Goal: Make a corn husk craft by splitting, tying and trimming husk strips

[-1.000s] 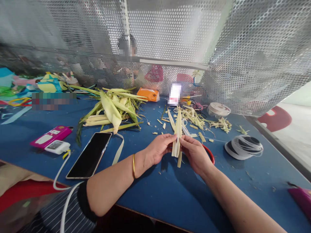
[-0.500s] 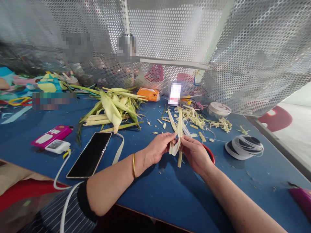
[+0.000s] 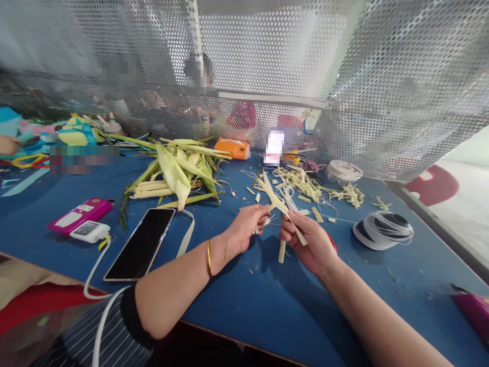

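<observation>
A pale corn husk strip (image 3: 275, 198) is stretched between my two hands above the blue table (image 3: 244, 306). My left hand (image 3: 248, 224), with a gold bangle on the wrist, pinches one part of it. My right hand (image 3: 305, 234) is closed on the other part, and a flat end sticks out over its fingers. The husk splits into narrow pieces at its far end. Part of a red-handled tool (image 3: 333, 243) shows behind my right hand. Husk scraps (image 3: 301, 181) lie just beyond both hands.
Corn husks (image 3: 173, 173) are piled at the left. Nearer stand a dark phone (image 3: 141, 244) and a magenta device (image 3: 80, 215) with a white cable. A thread spool (image 3: 382, 230) is at the right, a tape roll (image 3: 344, 171) behind it. Perforated metal mesh (image 3: 267, 61) closes the back.
The husk strip has turned from upright to slanting, and its near end now points right over my right hand. My hands have drawn slightly apart.
</observation>
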Tool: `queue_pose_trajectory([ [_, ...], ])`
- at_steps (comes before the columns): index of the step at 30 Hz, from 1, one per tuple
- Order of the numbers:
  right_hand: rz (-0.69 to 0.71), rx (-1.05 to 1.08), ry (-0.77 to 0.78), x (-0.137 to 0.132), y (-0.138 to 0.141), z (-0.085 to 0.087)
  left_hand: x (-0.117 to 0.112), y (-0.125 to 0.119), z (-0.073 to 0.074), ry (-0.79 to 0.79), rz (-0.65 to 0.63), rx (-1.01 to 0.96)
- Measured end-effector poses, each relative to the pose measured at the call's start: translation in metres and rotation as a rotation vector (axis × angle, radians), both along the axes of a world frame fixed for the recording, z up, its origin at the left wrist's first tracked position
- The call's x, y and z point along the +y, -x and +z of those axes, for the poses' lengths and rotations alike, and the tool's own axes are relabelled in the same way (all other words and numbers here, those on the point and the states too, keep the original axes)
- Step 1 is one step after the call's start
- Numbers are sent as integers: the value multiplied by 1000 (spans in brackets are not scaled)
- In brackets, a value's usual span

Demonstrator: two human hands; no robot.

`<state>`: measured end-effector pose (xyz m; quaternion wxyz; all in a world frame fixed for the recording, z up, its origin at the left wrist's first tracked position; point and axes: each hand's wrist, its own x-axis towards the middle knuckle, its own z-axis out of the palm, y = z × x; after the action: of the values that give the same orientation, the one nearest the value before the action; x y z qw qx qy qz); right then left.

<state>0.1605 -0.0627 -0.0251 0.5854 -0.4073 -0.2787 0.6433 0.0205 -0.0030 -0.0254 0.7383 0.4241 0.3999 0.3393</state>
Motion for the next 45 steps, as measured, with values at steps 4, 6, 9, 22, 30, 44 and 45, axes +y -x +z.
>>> queue_pose_trajectory([
  [4, -3, -124, 4, -1, 1, 3, 3, 1, -3, -98, -8, -10],
  [6, 33, -170, 20, -2, 3, 2, 3, 2, -3, -119, -41, -39],
  [9, 87, -212, 49, -4, 5, -2, 1, 3, -1, -179, -33, -25],
  [22, -91, -570, -88, 0, 2, -10, 0, 2, 5, -367, -62, 151],
  [30, -61, -676, -132, -2, 2, -11, 3, 3, 6, -368, 9, 82],
  [44, -121, -751, -147, -5, 1, -1, 0, 3, 6, -473, -91, 155],
  [45, -134, -733, -147, -5, 0, -1, 1, 3, 6, -478, -84, 161],
])
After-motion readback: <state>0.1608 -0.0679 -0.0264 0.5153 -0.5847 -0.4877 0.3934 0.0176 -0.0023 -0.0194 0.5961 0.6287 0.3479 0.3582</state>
